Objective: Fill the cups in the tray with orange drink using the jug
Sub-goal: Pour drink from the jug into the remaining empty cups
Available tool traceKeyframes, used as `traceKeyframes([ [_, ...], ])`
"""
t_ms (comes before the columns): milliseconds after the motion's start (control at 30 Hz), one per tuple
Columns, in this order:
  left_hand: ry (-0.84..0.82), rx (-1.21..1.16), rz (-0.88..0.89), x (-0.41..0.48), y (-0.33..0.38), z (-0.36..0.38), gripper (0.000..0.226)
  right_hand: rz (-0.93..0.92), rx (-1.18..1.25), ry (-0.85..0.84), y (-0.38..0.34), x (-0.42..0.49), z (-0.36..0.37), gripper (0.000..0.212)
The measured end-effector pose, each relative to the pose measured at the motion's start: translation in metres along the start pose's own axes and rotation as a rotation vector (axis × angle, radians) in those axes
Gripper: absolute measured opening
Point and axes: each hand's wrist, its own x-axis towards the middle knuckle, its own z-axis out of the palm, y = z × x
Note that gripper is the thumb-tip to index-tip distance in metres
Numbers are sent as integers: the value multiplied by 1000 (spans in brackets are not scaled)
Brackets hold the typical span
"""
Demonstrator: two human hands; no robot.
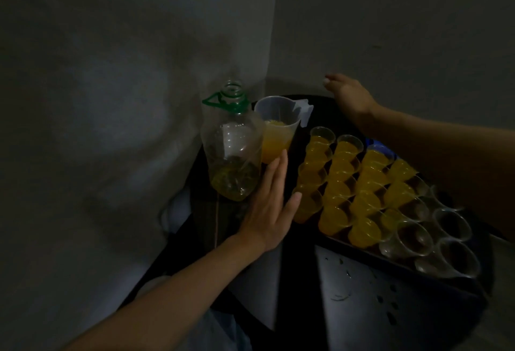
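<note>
A clear plastic jug [276, 130] with orange drink in its lower part stands at the back of the dark table, handle to the right. A dark tray [359, 250] holds several small clear cups; most are filled with orange drink [342, 172], and several at the near right are empty [412, 239]. My left hand [267, 205] is flat, fingers together, between the bottle and the tray, fingertips near the jug's base, holding nothing. My right hand [348, 94] hovers beyond the jug's handle, not touching it.
A large clear bottle [232, 150] with a green handle ring, no cap and a little yellowish liquid stands left of the jug. Grey walls meet in a corner just behind. Droplets lie on the dark round table [362, 295] in front of the tray.
</note>
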Motion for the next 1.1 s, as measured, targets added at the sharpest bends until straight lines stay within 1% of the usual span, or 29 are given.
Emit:
traceKeyframes([
  [67,1,-44,-108,15,2,9,78,7,-5,-1,6,9,5,45],
  [167,61,-6,-209,38,-4,21,80,20,-37,7,19,24,11,44],
  [267,90,5,-325,50,-7,32,80,22,-43,31,34,38,17,57],
  [433,109,-54,-422,66,-12,46,81,18,-181,-30,55,59,31,65],
  [533,129,-95,-467,79,-17,48,83,0,-173,-40,67,71,37,62],
  [600,128,-115,-495,85,-21,49,90,-8,-109,-25,74,79,41,60],
  [667,141,-120,-523,90,-25,50,103,-9,-53,-33,81,85,44,67],
  [733,166,-112,-545,94,-30,52,111,-16,-29,-64,84,89,48,72],
  [767,177,-106,-551,97,-31,52,113,-22,-20,-73,84,92,50,69],
  [833,203,-124,-559,103,-31,54,116,-22,24,-82,85,99,53,57],
  [933,284,-228,-566,108,-31,56,118,10,139,-99,89,107,57,39],
  [1033,318,-282,-575,109,-33,57,117,26,191,-135,92,113,57,27],
  [1100,324,-287,-580,111,-34,58,118,47,208,-185,91,116,58,24],
])
